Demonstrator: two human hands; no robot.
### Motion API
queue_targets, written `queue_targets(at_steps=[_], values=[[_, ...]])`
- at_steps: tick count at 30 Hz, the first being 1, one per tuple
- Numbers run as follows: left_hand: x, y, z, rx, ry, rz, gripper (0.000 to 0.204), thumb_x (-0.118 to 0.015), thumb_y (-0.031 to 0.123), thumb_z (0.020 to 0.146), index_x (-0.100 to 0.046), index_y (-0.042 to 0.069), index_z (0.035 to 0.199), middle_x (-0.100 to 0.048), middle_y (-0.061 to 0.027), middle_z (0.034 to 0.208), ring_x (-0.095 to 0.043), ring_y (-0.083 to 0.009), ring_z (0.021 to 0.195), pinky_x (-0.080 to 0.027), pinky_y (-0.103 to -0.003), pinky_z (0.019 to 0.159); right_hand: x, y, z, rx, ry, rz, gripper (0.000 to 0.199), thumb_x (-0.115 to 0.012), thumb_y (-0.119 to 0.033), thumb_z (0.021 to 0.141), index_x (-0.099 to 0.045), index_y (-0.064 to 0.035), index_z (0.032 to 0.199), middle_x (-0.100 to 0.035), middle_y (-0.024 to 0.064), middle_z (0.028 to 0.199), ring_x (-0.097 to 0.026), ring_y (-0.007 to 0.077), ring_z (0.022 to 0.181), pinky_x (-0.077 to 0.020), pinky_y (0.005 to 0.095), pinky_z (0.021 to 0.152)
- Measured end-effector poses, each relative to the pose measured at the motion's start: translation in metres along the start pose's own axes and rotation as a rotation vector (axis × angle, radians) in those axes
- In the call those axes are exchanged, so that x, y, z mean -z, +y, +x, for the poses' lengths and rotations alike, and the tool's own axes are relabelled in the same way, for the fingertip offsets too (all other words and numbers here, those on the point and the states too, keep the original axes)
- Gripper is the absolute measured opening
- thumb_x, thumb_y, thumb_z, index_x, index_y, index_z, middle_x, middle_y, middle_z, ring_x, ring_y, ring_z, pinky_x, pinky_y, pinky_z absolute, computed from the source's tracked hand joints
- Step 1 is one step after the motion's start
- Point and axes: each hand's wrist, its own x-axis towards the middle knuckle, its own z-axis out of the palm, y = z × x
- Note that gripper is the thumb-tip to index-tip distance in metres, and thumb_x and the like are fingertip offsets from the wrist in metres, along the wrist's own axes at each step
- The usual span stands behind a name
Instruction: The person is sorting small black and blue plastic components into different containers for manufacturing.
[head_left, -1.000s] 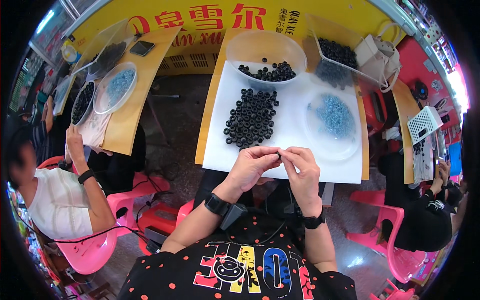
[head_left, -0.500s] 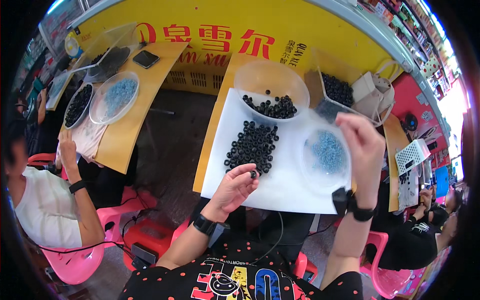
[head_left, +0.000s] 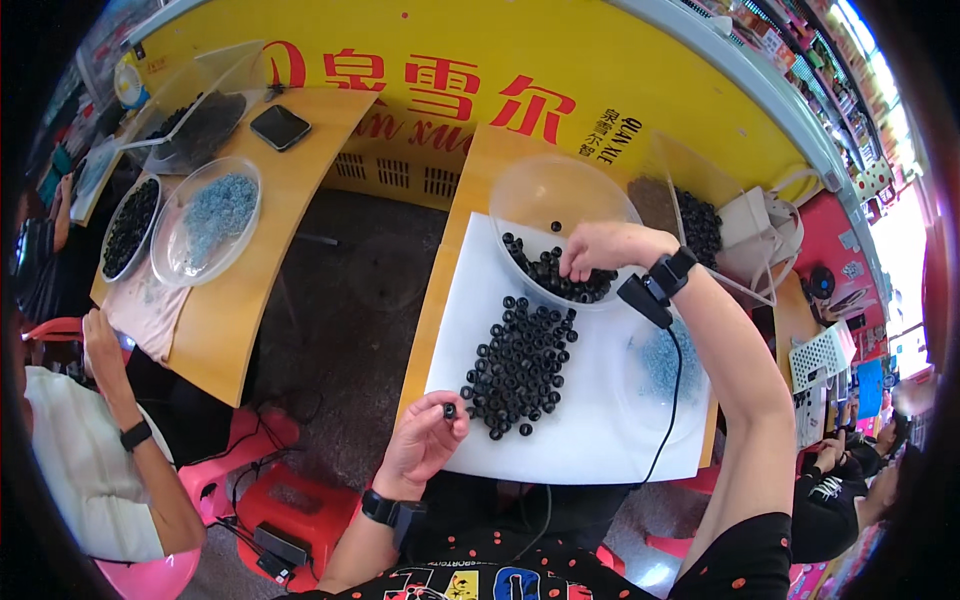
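Near the front left edge of the white board (head_left: 450,345), my left hand (head_left: 412,452) pinches a small black ring-shaped part (head_left: 449,411) between thumb and fingertips. My right hand (head_left: 618,246) reaches over the rim of an oval clear plastic tub (head_left: 535,185). Its fingers are pinched together among the black ring parts (head_left: 535,268) in the tub; what they grip, if anything, is hidden. Between my hands a loose patch of black ring parts (head_left: 518,365) lies on the board. Under my right forearm, light blue small pieces (head_left: 660,358) sit in a clear dish, partly covered.
A clear bin of black parts (head_left: 700,225) and a white bag (head_left: 760,225) stand at the back right. On the left table are a phone (head_left: 281,127), tubs of blue and black pieces, and a person's hand (head_left: 105,350). A cable hangs from my right wrist device (head_left: 660,285).
My right hand has moved from above the blue pieces, leftward into the tub of black parts. The left hand, still pinching its ring part, sits lower and farther left; the whole view has shifted.
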Motion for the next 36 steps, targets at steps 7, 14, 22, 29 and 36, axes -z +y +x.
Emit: queue_targets(at_steps=[7,14,22,29,36], values=[[-0.002,0.003,0.007,0.047,-0.024,-0.039,0.025,-0.064,0.013,0.093,-0.065,0.002,0.115,-0.064,-0.0091,0.098,-0.062,-0.0201,0.087,-0.051,-0.030,0.080,0.011,0.054,0.012,-0.050,0.414,-0.331,0.017,-0.064,-0.004,0.078,-0.073,-0.0040,0.093,-0.071,0.0162,0.085,-0.069,0.0277,0.078,-0.0525,0.0355,0.071],[-0.003,0.003,0.008,0.039,-0.033,0.009,0.023,-0.063,0.012,0.093,-0.065,0.001,0.114,-0.064,-0.0096,0.099,-0.062,-0.0203,0.088,-0.051,-0.030,0.080,0.000,0.056,0.017,-0.014,0.313,-0.211,0.020,-0.076,-0.001,0.070,-0.074,-0.0019,0.089,-0.071,0.0160,0.084,-0.069,0.0305,0.083,-0.0534,0.0384,0.073],[-0.003,0.002,0.006,0.021,-0.034,0.037,0.022,-0.063,0.010,0.092,-0.066,0.002,0.113,-0.064,-0.0100,0.100,-0.062,-0.0211,0.088,-0.051,-0.031,0.081,0.002,0.044,0.019,-0.023,0.199,-0.192,0.014,-0.074,-0.002,0.071,-0.072,-0.0005,0.085,-0.071,0.0168,0.084,-0.068,0.0321,0.081,-0.0522,0.0386,0.070],[-0.003,0.001,0.007,0.039,-0.036,0.042,0.022,-0.063,0.009,0.092,-0.067,0.002,0.113,-0.065,-0.0104,0.100,-0.063,-0.0215,0.089,-0.052,-0.031,0.081,0.001,0.064,0.025,-0.023,0.211,-0.265,0.011,-0.068,-0.004,0.076,-0.072,-0.0016,0.086,-0.070,0.0166,0.083,-0.067,0.0297,0.080,-0.0516,0.0372,0.070],[-0.004,-0.001,0.004,0.032,-0.023,0.045,0.022,-0.062,0.009,0.093,-0.067,0.001,0.113,-0.066,-0.0111,0.100,-0.065,-0.0220,0.089,-0.053,-0.031,0.082,0.008,0.066,0.017,-0.007,0.315,-0.272,0.012,-0.070,-0.005,0.076,-0.074,-0.0033,0.087,-0.071,0.0163,0.082,-0.069,0.0281,0.081,-0.0524,0.0371,0.070]])
